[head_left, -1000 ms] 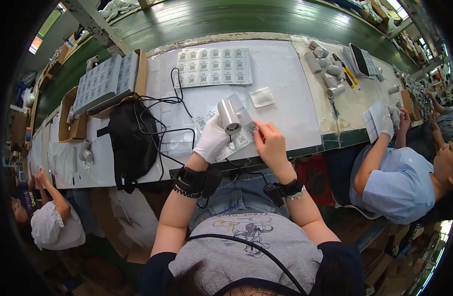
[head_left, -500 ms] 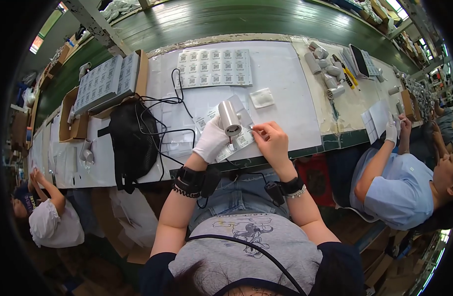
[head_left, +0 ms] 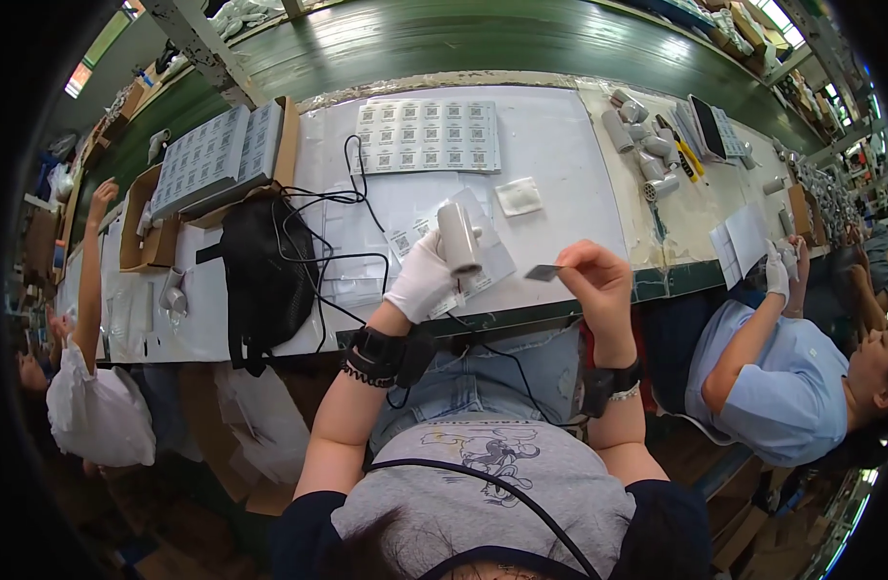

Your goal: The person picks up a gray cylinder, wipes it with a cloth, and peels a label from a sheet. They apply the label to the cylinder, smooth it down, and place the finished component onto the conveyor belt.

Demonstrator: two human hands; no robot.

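Observation:
In my gloved left hand [head_left: 421, 278] is a light grey cylinder [head_left: 458, 235], its lower end tilted toward me. A label sheet [head_left: 408, 238] lies under that hand, partly covered by it and the cylinder. My bare right hand [head_left: 601, 282] is off to the right of the cylinder, above the table's front edge. Between its thumb and finger it pinches a small dark grey square label [head_left: 541, 273]. Behind both hands sits a stack of printed label sheets [head_left: 429, 137], and a folded white cloth pad [head_left: 518, 197] rests to its lower right.
A cardboard box with label stacks [head_left: 204, 155] stands left, near a black mesh bag [head_left: 266, 271] with black cables. At the right are several grey cylinders [head_left: 618, 131], yellow-handled pliers [head_left: 690, 160] and a phone [head_left: 707, 128]. Co-workers sit on both sides.
My right hand has moved right, away from the label sheet, and now carries a peeled label. The cylinder has tipped slightly. A co-worker at the left has raised an arm.

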